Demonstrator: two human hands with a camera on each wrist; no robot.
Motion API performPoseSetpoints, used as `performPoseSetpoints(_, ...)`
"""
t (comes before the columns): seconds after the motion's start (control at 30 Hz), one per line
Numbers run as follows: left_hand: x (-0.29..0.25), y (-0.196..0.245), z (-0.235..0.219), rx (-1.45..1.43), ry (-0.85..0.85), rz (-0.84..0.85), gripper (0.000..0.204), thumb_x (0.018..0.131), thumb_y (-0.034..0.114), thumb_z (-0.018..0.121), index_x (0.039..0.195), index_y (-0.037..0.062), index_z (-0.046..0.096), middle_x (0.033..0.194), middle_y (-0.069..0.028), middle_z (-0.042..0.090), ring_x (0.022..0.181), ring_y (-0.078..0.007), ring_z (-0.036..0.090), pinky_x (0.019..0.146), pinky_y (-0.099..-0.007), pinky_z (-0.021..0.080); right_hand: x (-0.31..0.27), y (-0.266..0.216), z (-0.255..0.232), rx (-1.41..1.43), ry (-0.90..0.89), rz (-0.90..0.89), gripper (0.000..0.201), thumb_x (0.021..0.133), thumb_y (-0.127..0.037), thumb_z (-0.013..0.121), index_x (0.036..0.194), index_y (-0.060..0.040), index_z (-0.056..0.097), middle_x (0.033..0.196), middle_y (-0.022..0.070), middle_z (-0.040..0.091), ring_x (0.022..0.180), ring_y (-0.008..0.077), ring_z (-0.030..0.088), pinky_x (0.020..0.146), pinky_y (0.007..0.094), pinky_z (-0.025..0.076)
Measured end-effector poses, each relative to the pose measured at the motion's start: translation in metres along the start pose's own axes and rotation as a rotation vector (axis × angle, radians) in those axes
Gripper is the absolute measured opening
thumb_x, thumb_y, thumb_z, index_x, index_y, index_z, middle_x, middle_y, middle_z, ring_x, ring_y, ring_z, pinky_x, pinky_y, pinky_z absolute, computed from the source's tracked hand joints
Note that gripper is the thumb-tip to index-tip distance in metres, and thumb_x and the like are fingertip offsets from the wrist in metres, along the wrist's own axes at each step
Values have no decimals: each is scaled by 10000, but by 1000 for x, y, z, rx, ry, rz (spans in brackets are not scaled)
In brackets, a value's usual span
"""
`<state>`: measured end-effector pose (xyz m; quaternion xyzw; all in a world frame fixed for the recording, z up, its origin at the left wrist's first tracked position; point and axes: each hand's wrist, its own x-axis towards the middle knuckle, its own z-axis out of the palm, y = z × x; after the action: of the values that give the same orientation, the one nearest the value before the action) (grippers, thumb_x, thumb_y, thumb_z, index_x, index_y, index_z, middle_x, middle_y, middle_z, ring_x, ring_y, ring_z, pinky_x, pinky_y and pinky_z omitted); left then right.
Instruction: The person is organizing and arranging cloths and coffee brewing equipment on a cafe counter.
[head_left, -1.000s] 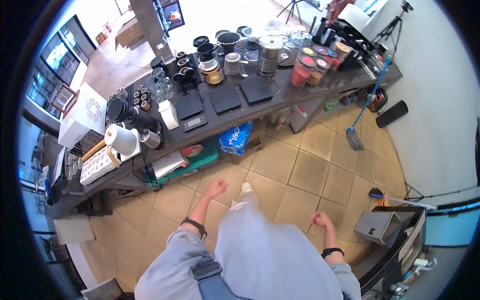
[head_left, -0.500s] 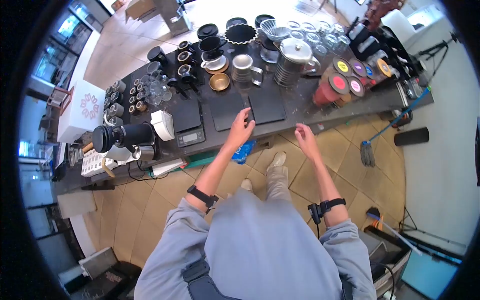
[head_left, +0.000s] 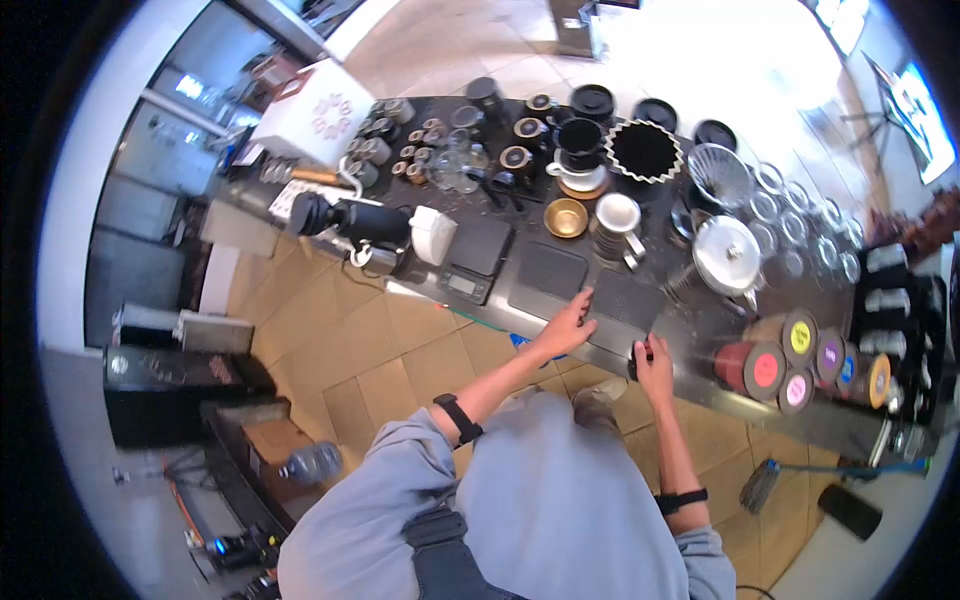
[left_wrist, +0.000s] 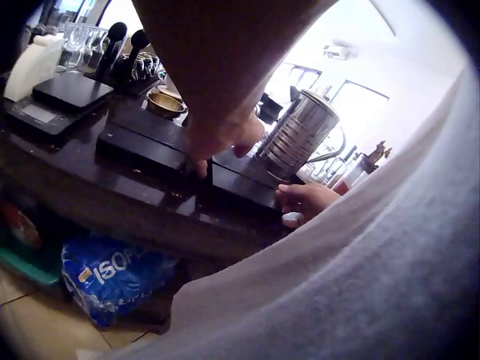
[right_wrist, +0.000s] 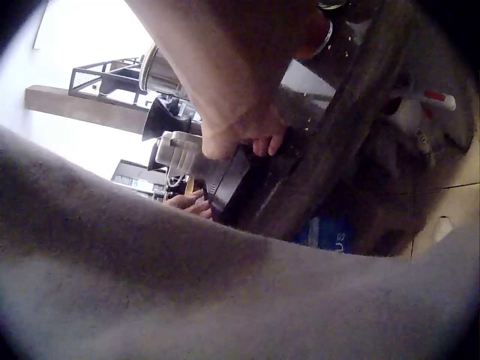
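A flat black scale (head_left: 628,300) lies at the counter's front edge in the head view. My left hand (head_left: 568,328) grips its left end, thumb in front and fingers reaching toward the back in the left wrist view. At the opposite end, my right hand (head_left: 655,368) has its fingers curled around the edge, as the right wrist view also shows. A second flat black scale (head_left: 548,275) lies just left of my left hand. Farther left is a black scale with a display (head_left: 478,260). Behind them stand a ribbed metal mug (head_left: 616,225) and a brass bowl (head_left: 566,218).
A lidded metal French press (head_left: 725,255) stands behind the right hand, with lidded jars (head_left: 765,370) farther right. Glasses and black drippers (head_left: 580,140) crowd the back. Left are a white container (head_left: 432,235) and black grinder (head_left: 365,222). A blue bag (left_wrist: 116,277) sits below.
Both hands have come up from beside the body, reached forward over the counter edge, and closed on the ends of the right-hand black scale. The head view has moved closer and turned.
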<state>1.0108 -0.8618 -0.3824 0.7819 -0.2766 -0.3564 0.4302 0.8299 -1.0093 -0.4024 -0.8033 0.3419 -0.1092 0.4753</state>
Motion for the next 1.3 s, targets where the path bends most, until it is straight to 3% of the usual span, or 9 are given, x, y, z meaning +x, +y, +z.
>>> performPoseSetpoints(0.23, -4, 19, -5, 27, 41, 11, 607, 846, 169, 561, 1380, -81, 416, 1317, -281, 536, 1128, -381, 586, 989, -403, 461, 2, -6, -17, 98, -124, 3, 421, 955, -242, 588, 1223, 82, 563, 983, 121, 563, 850, 216, 574, 755, 315, 479)
performPoseSetpoints(0.43, 2, 1, 2, 78, 94, 61, 598, 862, 187, 555, 1402, -27, 414, 1288, -242, 541, 1103, -328, 585, 948, -392, 468, 6, -1, -22, 121, -139, -85, 418, 950, -233, 591, 1201, 99, 557, 977, 113, 555, 838, 210, 565, 760, 306, 475)
performPoseSetpoints(0.6, 4, 14, -8, 302, -20, -16, 556, 880, 251, 567, 1339, -46, 463, 1208, -254, 570, 1143, -369, 544, 979, -439, 436, 6, -2, -31, -3, -141, -70, 282, 904, -272, 598, 965, 3, 608, 816, 197, 619, 693, 345, 567, 675, 416, 470)
performPoseSetpoints(0.67, -8, 50, -15, 482, 140, 296, 516, 859, 155, 557, 1317, -68, 478, 1279, -285, 528, 1185, -430, 495, 1055, -459, 375, -8, -9, -47, -36, -203, -56, 256, 898, -216, 597, 974, 26, 634, 822, 194, 651, 718, 280, 609, 675, 402, 477)
performPoseSetpoints(0.8, -14, 106, -19, 261, 56, 407, 407, 867, 58, 559, 1260, -38, 520, 1149, -212, 545, 1056, -384, 545, 958, -429, 432, -48, -88, -113, -86, -226, 18, 265, 903, -224, 613, 804, 21, 595, 726, 181, 604, 676, 321, 576, 659, 419, 457)
performPoseSetpoints(0.9, -11, 123, -12, 138, -61, 484, 362, 855, 18, 570, 1217, 9, 564, 1128, -177, 556, 1033, -358, 561, 917, -403, 454, -74, -119, -151, -15, 181, -126, 203, 890, -160, 629, 787, 10, 588, 709, 144, 579, 673, 282, 571, 656, 392, 460)
performPoseSetpoints(0.97, -6, 137, 5, 157, -162, 726, 344, 873, 31, 580, 1216, 43, 581, 1153, -123, 560, 1023, -239, 579, 843, -335, 468, -77, -111, -169, -98, 563, -205, 134, 871, -96, 653, 796, -6, 587, 730, 85, 555, 682, 195, 560, 638, 319, 439)
performPoseSetpoints(1.1, -2, 182, 48, 235, -365, 1069, 363, 853, 26, 606, 1214, 55, 594, 1248, -144, 546, 1169, -324, 536, 972, -399, 446, -70, -47, -203, -469, 1082, -129, 156, 823, -67, 626, 967, -14, 602, 1082, 169, 565, 1031, 323, 547, 900, 407, 457)
performPoseSetpoints(1.3, 8, 214, 102, 396, -315, 1408, 398, 871, 78, 615, 1266, 52, 580, 1328, -160, 511, 1246, -334, 488, 1013, -430, 408, -84, -3, -194, -613, 973, 33, 264, 825, -112, 621, 1080, -41, 629, 1173, 172, 566, 1146, 359, 518, 995, 429, 443)
